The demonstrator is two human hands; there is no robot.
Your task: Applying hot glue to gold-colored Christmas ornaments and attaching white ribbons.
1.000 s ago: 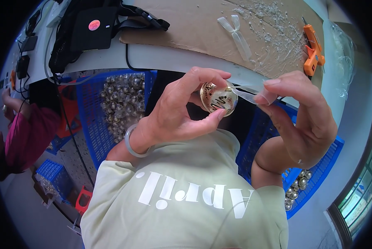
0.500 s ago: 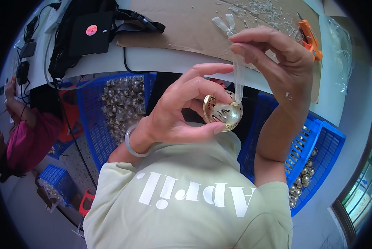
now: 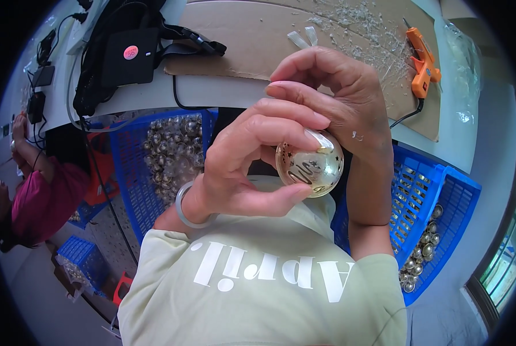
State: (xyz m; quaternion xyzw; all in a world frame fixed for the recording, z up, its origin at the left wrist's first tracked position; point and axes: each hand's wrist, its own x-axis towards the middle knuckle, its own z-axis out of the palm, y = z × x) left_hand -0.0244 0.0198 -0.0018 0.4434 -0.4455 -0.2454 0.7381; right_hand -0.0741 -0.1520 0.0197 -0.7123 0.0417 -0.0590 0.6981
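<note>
My left hand (image 3: 252, 153) is closed around a clear bauble (image 3: 311, 173) with a gold cap, black stars and lettering. Fingertips rest by its cap and the thumb supports the lower side. Just beyond it my right hand (image 3: 335, 92) is bent inward, its thumb and forefinger pinched together. Two tails of a white ribbon (image 3: 301, 38) stick up behind the right knuckles; the hand hides the rest of the ribbon.
An orange glue gun (image 3: 424, 63) lies on cardboard (image 3: 235, 57) strewn with glue scraps. Black straps and a black box (image 3: 130, 57) sit left. Blue baskets (image 3: 128, 167) of baubles flank me. Another person (image 3: 47, 196) in a magenta top is at far left.
My right hand has moved left and closer to the bauble, and its wrist has bent. The ribbon strip, stretched up from the cap before, is now hidden. The bauble has turned slightly.
</note>
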